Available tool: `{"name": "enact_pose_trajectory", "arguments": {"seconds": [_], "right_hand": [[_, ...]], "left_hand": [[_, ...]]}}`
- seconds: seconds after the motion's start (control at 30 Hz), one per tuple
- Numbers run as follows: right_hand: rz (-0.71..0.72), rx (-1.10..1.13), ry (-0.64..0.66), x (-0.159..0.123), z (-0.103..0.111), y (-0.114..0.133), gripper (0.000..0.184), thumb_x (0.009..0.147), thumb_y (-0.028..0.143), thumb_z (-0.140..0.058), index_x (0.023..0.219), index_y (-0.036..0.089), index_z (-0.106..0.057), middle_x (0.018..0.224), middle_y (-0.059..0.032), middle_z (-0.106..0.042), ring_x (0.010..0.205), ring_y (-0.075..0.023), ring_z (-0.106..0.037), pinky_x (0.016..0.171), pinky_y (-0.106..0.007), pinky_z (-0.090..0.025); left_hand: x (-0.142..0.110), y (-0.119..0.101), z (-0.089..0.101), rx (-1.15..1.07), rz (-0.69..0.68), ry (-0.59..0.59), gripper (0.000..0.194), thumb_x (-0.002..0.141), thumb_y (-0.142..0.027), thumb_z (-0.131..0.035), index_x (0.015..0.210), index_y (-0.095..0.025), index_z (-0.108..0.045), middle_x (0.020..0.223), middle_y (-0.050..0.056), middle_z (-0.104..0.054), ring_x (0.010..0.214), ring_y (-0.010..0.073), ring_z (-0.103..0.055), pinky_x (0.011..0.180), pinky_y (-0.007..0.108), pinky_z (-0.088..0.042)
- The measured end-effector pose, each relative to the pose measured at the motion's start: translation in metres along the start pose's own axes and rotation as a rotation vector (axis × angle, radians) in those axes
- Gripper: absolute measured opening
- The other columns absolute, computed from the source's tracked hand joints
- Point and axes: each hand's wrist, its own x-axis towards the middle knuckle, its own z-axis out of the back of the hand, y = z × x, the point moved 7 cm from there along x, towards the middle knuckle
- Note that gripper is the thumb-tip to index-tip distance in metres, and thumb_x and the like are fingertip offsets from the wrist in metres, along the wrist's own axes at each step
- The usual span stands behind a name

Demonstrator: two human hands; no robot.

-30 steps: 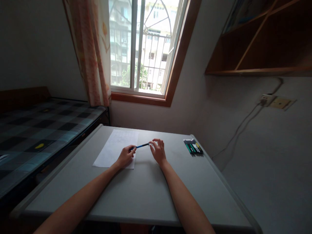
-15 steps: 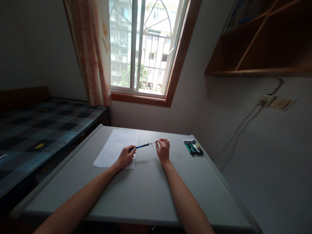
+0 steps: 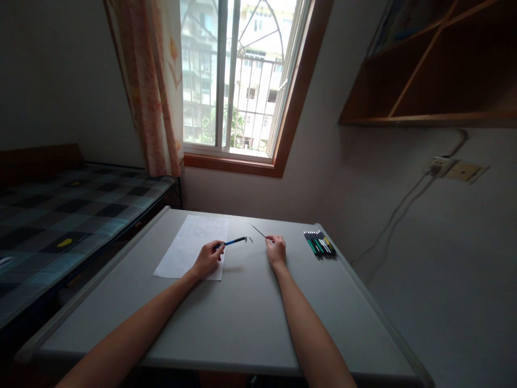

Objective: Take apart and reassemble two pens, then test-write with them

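Observation:
My left hand (image 3: 208,260) is closed around a blue and black pen barrel (image 3: 235,241), whose far end points right above the table. Pinched in the fingers of my right hand (image 3: 276,250) is a thin dark pen refill (image 3: 257,231), slanting up and to the left, apart from the barrel. A small grey pen piece (image 3: 251,240) lies on the table between the hands, by the barrel's end. Under and beside my left hand rests a white sheet of paper (image 3: 181,253) with faint writing on its upper part.
Several pens (image 3: 320,245), black, green and one with yellow, lie in a row at the right side of the grey table (image 3: 242,323). A bed (image 3: 81,205) stands to the left. The window (image 3: 234,81) is behind, and a wooden shelf (image 3: 428,119) hangs at upper right.
My right hand has moved right, drawing the refill out of the pen barrel, and the refill now tilts up and left. My left hand has stayed in place with the barrel.

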Motion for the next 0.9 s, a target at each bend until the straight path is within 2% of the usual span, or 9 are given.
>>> {"name": "enact_pose_trajectory", "arguments": {"seconds": [0.13, 0.43, 0.67, 0.9], "right_hand": [[-0.048, -0.009, 0.047, -0.001, -0.006, -0.007, 0.019, 0.074, 0.023, -0.047, 0.076, 0.018, -0.065, 0.074, -0.0062, -0.058, 0.069, -0.0175, -0.051, 0.071, -0.029, -0.039], [-0.097, -0.092, 0.091, -0.003, -0.004, -0.008, 0.016, 0.073, 0.023, -0.050, 0.077, 0.019, -0.066, 0.076, -0.0064, -0.065, 0.070, -0.0188, -0.053, 0.069, -0.029, -0.039], [-0.117, -0.132, 0.176, -0.004, -0.008, -0.003, 0.022, 0.074, 0.025, -0.050, 0.090, 0.020, -0.066, 0.080, -0.0041, -0.066, 0.076, -0.0175, -0.053, 0.074, -0.026, -0.038], [-0.032, -0.142, 0.249, -0.006, -0.011, 0.011, 0.026, 0.075, 0.020, -0.047, 0.096, 0.022, -0.063, 0.081, -0.0024, -0.064, 0.079, -0.0160, -0.052, 0.077, -0.025, -0.037]], "left_hand": [[0.000, -0.001, 0.000, 0.004, 0.000, 0.007, 0.031, 0.075, -0.041, -0.051, 0.087, -0.013, -0.060, 0.063, 0.001, -0.057, 0.047, 0.0109, -0.054, 0.049, 0.023, -0.043], [-0.001, -0.001, -0.001, -0.003, 0.012, 0.013, 0.032, 0.074, -0.042, -0.052, 0.086, -0.013, -0.060, 0.063, 0.001, -0.058, 0.048, 0.0111, -0.053, 0.049, 0.023, -0.043], [0.000, 0.000, -0.001, 0.018, -0.005, 0.017, 0.031, 0.076, -0.040, -0.050, 0.087, -0.013, -0.060, 0.064, 0.001, -0.057, 0.048, 0.0106, -0.053, 0.049, 0.022, -0.042], [0.000, 0.001, -0.001, 0.014, 0.000, 0.022, 0.032, 0.075, -0.041, -0.050, 0.087, -0.013, -0.060, 0.063, 0.001, -0.056, 0.048, 0.0109, -0.053, 0.049, 0.023, -0.042]]}}
